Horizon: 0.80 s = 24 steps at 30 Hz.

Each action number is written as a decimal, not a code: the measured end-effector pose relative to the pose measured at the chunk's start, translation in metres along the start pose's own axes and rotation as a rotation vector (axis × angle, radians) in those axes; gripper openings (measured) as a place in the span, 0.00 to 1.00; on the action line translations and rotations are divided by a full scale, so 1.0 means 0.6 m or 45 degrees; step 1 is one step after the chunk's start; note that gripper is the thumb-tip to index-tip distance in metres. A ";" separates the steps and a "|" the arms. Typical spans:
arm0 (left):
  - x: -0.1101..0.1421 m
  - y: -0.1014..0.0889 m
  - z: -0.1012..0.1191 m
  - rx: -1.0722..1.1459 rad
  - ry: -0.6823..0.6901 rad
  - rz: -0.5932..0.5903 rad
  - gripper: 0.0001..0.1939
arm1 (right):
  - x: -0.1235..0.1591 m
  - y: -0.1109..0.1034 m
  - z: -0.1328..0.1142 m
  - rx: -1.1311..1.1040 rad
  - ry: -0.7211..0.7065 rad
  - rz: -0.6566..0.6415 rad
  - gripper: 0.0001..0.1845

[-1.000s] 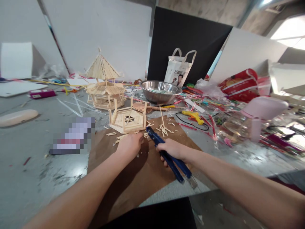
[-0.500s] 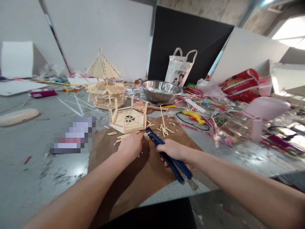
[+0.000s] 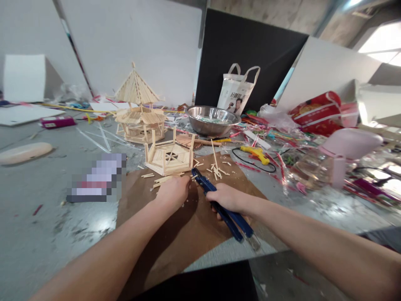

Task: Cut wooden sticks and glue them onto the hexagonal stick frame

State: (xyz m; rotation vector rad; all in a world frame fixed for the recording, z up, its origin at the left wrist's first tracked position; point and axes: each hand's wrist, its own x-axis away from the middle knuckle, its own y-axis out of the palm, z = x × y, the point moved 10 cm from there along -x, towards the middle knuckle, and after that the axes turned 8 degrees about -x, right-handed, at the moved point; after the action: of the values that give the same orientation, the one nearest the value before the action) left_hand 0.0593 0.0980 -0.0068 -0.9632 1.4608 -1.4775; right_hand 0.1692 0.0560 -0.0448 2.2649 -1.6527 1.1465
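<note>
My right hand [image 3: 227, 197] is wrapped round a blue hand cutter [image 3: 233, 228], its jaws pointing away from me and to the left. Fingers pinched, my left hand [image 3: 173, 193] is just left of those jaws. A short piece of thin wooden stick [image 3: 194, 177] shows between its fingertips and the jaws; the fingers hide the rest. Directly beyond both hands sits a six-sided stick frame [image 3: 169, 161] with upright posts. Cut stick pieces [image 3: 216, 170] lie to its right, and longer sticks [image 3: 161, 181] lie beside my left hand.
Brown sheet [image 3: 200, 225] covers the table under my hands. A stick pavilion [image 3: 139, 113] stands behind the frame, with a metal bowl [image 3: 214, 121] to its right. A phone-like blurred item [image 3: 97, 177] lies left; a yellow glue gun [image 3: 255, 154] and pink-lidded jug [image 3: 340, 154] are right.
Both hands and the cutter keep almost the same place. The view has shifted very slightly, and the stick piece at the jaws looks a little shorter.
</note>
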 end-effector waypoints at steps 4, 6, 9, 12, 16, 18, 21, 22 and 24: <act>-0.001 0.004 -0.002 0.002 -0.005 -0.010 0.14 | -0.001 0.000 -0.002 0.124 -0.021 0.038 0.08; -0.003 0.006 -0.004 0.005 -0.019 -0.011 0.14 | -0.003 -0.001 -0.002 0.170 -0.034 0.057 0.09; -0.004 0.007 -0.005 0.006 -0.024 -0.006 0.15 | -0.006 -0.002 -0.004 0.219 -0.074 0.078 0.09; -0.004 0.006 -0.003 0.012 -0.014 -0.013 0.15 | -0.009 -0.003 -0.007 0.268 -0.115 0.089 0.10; -0.003 0.004 -0.001 0.007 -0.014 -0.018 0.15 | -0.009 -0.003 -0.011 0.313 -0.141 0.095 0.11; -0.004 0.004 0.000 0.004 -0.013 -0.010 0.14 | -0.007 -0.004 -0.012 0.329 -0.135 0.100 0.11; -0.005 0.002 0.001 0.005 -0.001 0.014 0.14 | -0.006 -0.003 -0.012 0.339 -0.134 0.094 0.11; -0.004 0.001 0.002 0.007 0.002 0.022 0.14 | -0.006 -0.002 -0.012 0.340 -0.137 0.091 0.11; -0.004 0.000 0.001 0.005 0.001 0.030 0.14 | -0.006 -0.001 -0.012 0.345 -0.141 0.087 0.11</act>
State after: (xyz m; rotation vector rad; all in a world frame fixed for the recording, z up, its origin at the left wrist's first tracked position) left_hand 0.0609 0.0999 -0.0066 -0.9398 1.4645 -1.4636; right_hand 0.1658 0.0627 -0.0416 2.4917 -1.7193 1.3588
